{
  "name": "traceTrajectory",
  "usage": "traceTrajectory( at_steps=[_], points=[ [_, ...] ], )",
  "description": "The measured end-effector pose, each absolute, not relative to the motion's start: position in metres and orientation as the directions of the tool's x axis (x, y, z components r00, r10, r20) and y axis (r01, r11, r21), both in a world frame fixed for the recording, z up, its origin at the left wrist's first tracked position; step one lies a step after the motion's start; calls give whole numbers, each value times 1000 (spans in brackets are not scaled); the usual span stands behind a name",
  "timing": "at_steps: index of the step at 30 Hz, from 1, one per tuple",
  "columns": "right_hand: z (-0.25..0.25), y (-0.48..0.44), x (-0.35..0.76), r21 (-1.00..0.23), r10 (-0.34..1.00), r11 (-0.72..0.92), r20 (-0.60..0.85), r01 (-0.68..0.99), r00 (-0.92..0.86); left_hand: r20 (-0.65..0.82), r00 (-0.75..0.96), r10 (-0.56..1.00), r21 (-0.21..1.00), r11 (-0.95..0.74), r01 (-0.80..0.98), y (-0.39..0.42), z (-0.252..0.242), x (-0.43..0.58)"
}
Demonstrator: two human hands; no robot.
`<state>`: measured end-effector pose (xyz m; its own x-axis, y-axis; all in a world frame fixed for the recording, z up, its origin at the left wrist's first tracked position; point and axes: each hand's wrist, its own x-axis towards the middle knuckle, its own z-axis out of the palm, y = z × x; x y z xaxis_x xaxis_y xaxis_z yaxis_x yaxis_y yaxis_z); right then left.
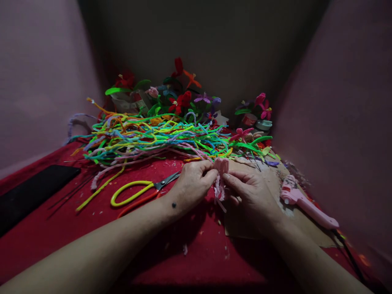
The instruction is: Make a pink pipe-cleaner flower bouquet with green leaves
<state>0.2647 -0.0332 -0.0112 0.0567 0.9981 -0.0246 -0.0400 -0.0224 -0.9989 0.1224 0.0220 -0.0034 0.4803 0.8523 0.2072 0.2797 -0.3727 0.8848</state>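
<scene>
My left hand [191,185] and my right hand [251,196] meet over the red cloth [76,237], both pinching a small pale pink pipe-cleaner piece [220,179] between thumb and fingers. The pink piece stands roughly upright between the fingertips, with loops at the top and thin ends hanging below. Just left of my left hand lie scissors [143,190] with yellow and orange handles. A big heap of coloured pipe cleaners [153,139] lies beyond the hands.
A pink glue gun [306,204] rests on brown cardboard [275,179] at the right, its cord trailing toward me. Finished pipe-cleaner flowers [180,98] stand at the back, with small jars [260,122] back right. A black flat object [30,192] lies at the left.
</scene>
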Motion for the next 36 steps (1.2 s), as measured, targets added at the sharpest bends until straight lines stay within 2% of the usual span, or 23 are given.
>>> traceTrajectory(
  at_steps=[6, 12, 17, 23, 29, 33, 36],
  points=[
    [-14, -32, 265, -1000, 996, -4, -2, 20, 86, 233, 463, 855, 861, -403, 309, 22, -9, 124],
    [-21, -29, 268, -999, 1000, 20, 20, 45, -1, 250, 450, 857, 848, -418, 325, 22, -10, 126],
    [-21, -27, 267, -1000, 1000, 0, 1, 25, 5, 303, 457, 836, 841, -461, 285, 21, -12, 127],
    [-21, -28, 267, -1000, 999, -28, -28, -2, 39, 287, 464, 838, 851, -446, 279, 22, -13, 126],
    [-17, -30, 266, -999, 999, -19, -17, 39, 32, 323, 424, 846, 910, -400, 107, 25, 0, 120],
    [-16, -33, 263, -995, 996, -93, -93, -26, -11, 397, 503, 767, 858, -506, 94, 25, 7, 115],
    [-18, -32, 262, -995, 994, -94, -92, -33, -55, 475, 568, 672, 780, -620, 80, 25, 8, 113]
  ],
)
